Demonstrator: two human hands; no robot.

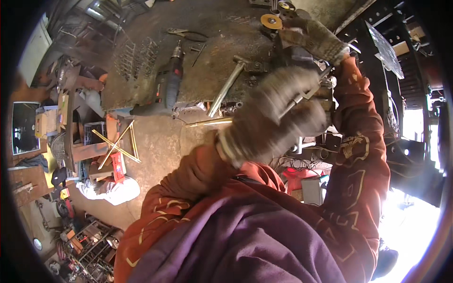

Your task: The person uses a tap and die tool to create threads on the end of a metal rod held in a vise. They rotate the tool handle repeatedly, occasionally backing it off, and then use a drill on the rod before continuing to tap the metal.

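Note:
My left hand, in a grey-brown work glove and smeared by motion, is in front of the bench's near edge. A thin metal bar runs slantwise across its fingers, which close around it. My right hand, also gloved, reaches farther over the bench at the right. Its curled fingers are close to a round yellow-orange disc with a metal centre; what they hold is hidden. A T-shaped metal hammer-like tool lies left of my left hand, its handle end over the bench edge.
On the dark workbench lie a cordless-style drill and pliers. Joined gold-coloured strips stand at the left below it, by a red box. A cluttered metal rack is lower left. Dark shelving rises at right.

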